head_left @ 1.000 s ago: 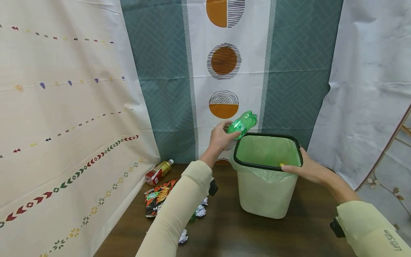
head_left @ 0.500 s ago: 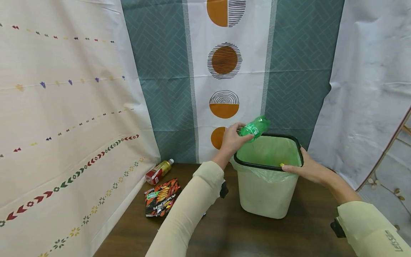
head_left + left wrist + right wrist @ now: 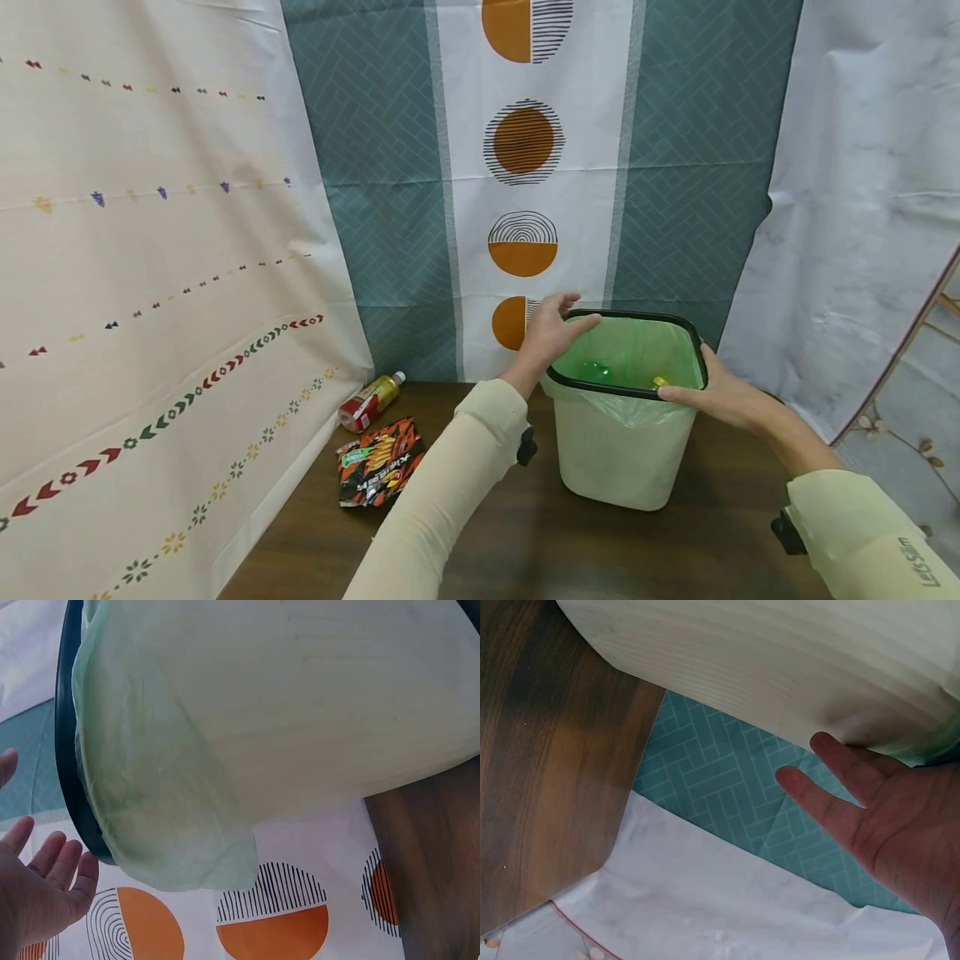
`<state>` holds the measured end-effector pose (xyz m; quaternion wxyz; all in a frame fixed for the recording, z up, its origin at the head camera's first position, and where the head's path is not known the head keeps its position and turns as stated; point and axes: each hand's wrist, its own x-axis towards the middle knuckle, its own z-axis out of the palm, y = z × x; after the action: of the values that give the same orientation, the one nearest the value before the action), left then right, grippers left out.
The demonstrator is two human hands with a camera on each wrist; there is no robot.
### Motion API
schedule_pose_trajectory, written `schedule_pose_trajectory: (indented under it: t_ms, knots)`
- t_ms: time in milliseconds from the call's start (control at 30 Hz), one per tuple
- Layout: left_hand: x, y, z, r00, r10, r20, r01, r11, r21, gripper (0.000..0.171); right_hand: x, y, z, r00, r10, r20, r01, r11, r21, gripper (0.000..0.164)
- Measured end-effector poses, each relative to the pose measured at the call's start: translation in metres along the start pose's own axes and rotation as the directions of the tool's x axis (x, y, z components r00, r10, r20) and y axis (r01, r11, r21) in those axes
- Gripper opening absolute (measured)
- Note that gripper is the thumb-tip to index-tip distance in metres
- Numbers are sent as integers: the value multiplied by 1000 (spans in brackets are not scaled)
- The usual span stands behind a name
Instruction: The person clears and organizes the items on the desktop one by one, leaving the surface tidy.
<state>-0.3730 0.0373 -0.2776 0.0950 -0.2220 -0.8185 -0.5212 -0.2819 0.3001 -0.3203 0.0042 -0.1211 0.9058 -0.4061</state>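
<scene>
A pale trash can (image 3: 618, 458) with a black rim and a green bag liner stands on the dark wooden table. My left hand (image 3: 551, 333) is over its left rim, fingers spread and holding nothing; the left wrist view shows the same hand (image 3: 49, 896) beside the rim. Inside the can lies a green plastic bottle (image 3: 596, 372), mostly hidden by the front rim. My right hand (image 3: 712, 392) holds the can's front right corner, thumb over the rim and fingers along the outer side. A small yellow item (image 3: 660, 382) shows by that thumb.
On the table's left side lie a bottle (image 3: 372, 402) with a red and gold label and white cap, and a black and orange snack bag (image 3: 378, 462). Patterned cloths (image 3: 390, 167) hang behind and at both sides. My left sleeve covers part of the table (image 3: 570, 550).
My left hand has moved right to the can and let go of the green bottle, which has dropped inside. The left arm now hides the crumpled paper seen earlier. My right hand stays put.
</scene>
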Motion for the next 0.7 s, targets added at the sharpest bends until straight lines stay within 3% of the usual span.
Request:
schedule_pose_trajectory:
  t_ms: [167,500,700]
  knots:
    - [0,-4,-6,1000,-4,-27,4,1000,7,52,1,0,0,1000,29,12,-29,999,-15,114]
    - [2,-17,-22,998,-21,-51,21,1000,-10,51,2,1,1,1000,-14,0,14,1000,6,113]
    - [3,-28,-34,995,-44,-95,44,999,-3,51,2,1,0,1000,9,1,-9,1000,-2,113]
